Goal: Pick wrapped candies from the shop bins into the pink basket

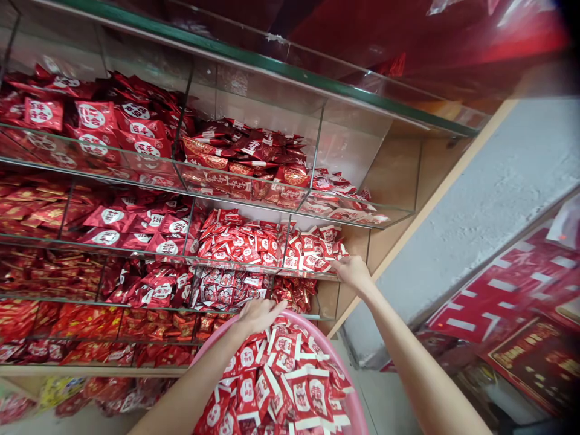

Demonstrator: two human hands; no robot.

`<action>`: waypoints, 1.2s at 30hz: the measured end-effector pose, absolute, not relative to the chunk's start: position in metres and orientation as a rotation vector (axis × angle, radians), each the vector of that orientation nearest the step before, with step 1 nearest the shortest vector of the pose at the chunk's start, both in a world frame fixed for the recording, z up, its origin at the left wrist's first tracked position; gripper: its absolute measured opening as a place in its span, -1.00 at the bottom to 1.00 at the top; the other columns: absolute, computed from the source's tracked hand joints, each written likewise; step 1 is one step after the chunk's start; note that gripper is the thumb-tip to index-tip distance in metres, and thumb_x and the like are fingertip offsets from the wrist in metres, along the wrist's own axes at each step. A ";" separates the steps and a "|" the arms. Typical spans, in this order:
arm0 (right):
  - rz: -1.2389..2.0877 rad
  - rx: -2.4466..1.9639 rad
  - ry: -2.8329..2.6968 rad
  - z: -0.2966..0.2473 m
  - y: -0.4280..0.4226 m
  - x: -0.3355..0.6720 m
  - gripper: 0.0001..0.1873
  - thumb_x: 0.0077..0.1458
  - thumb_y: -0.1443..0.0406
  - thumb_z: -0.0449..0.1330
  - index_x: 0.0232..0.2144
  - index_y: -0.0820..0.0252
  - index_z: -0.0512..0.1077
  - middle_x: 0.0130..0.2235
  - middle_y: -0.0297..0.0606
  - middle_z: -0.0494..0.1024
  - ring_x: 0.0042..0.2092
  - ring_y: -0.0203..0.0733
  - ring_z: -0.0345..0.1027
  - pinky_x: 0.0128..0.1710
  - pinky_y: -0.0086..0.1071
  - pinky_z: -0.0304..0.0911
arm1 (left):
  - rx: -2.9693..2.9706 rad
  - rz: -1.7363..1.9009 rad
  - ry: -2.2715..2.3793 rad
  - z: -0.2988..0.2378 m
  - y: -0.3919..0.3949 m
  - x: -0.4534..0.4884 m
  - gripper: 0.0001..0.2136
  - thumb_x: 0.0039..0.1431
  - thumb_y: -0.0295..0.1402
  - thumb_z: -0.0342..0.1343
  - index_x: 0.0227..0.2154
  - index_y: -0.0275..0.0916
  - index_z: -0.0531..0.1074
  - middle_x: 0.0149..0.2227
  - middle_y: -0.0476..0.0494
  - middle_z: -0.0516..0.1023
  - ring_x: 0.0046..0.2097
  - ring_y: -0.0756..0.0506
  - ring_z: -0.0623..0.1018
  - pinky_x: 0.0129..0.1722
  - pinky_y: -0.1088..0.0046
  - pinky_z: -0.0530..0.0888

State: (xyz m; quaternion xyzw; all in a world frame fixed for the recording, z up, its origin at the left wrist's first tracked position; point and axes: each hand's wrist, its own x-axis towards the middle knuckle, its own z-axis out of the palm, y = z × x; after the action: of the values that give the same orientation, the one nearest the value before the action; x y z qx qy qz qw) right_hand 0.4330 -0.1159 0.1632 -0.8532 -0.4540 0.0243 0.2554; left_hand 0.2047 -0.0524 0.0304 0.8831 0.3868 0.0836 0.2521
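A pink plastic basin (357, 411), heaped with small red and white packets (290, 368), is in front of me. My left hand (260, 312) lies over its far rim, the thumb stretched to the right and the other fingers bent over the edge, partly hidden. My right hand (354, 273) reaches to the front glass edge of a shelf compartment at the right. Its fingers are bent together by the red and white packets (310, 248) lying there; whatever is between the fingertips is hidden.
Glass-divided shelves (149, 248) hold several kinds of red packets. A thick glass edge (290, 69) runs above. Right of the wooden side panel (408, 235) is a grey wall (493, 193), with red printed goods (507, 284) beside it. Bagged goods (113, 389) lie under the lowest board.
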 end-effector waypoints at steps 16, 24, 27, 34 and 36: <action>0.014 -2.187 -1.203 0.188 -0.125 0.422 -0.70 -0.10 0.21 0.06 -0.77 0.21 0.28 -0.75 -0.34 0.30 -0.60 -0.32 0.17 -0.54 -0.46 0.05 | 2.419 0.228 1.065 0.031 -0.052 0.206 -0.30 0.09 0.15 -0.53 -0.51 -0.20 0.44 -0.50 -0.12 0.51 -0.40 -0.12 0.50 -0.32 0.37 0.35; 0.152 -1.829 -1.329 0.213 -0.172 0.385 -0.65 -0.01 0.10 0.05 -0.67 0.21 0.24 -0.75 -0.43 0.20 -0.67 -0.42 -0.02 -0.65 -0.50 -0.07 | 2.438 0.221 1.065 0.030 -0.051 0.208 -0.26 0.07 0.17 -0.56 -0.53 -0.22 0.44 -0.50 -0.16 0.51 -0.38 -0.16 0.51 -0.27 0.31 0.35; 0.390 -1.745 -1.462 0.208 -0.187 0.363 -0.63 0.00 0.07 0.03 -0.65 0.20 0.21 -0.73 -0.45 0.18 -0.66 -0.42 -0.02 -0.66 -0.51 -0.08 | 2.441 0.207 1.054 0.032 -0.052 0.206 -0.27 0.07 0.16 -0.55 -0.47 -0.21 0.46 -0.45 -0.18 0.52 -0.33 -0.18 0.51 -0.29 0.32 0.35; 0.727 -1.754 -1.780 0.153 -0.195 0.335 -0.72 0.03 0.25 -0.01 -0.66 0.20 0.17 -0.70 -0.48 0.16 -0.63 -0.45 -0.04 -0.61 -0.52 -0.07 | 2.462 0.185 1.046 0.030 -0.051 0.206 -0.32 0.09 0.15 -0.49 -0.39 -0.16 0.48 -0.38 -0.17 0.55 -0.27 -0.19 0.51 -0.28 0.34 0.35; 0.772 -1.776 -1.842 0.138 -0.196 0.333 -0.71 0.02 0.27 -0.01 -0.70 0.20 0.13 -0.71 -0.50 0.13 -0.63 -0.45 -0.08 -0.60 -0.52 -0.08 | 2.458 0.201 1.049 0.030 -0.051 0.206 -0.30 0.08 0.15 -0.51 -0.40 -0.17 0.49 -0.38 -0.17 0.55 -0.26 -0.19 0.51 -0.26 0.33 0.35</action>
State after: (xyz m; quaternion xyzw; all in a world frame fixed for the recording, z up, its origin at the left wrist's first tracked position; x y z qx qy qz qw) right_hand 0.3333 -0.1962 0.1385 -0.6464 -0.6704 0.2808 0.2323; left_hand 0.2061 -0.0511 0.0298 0.8928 0.3811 0.0730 0.2287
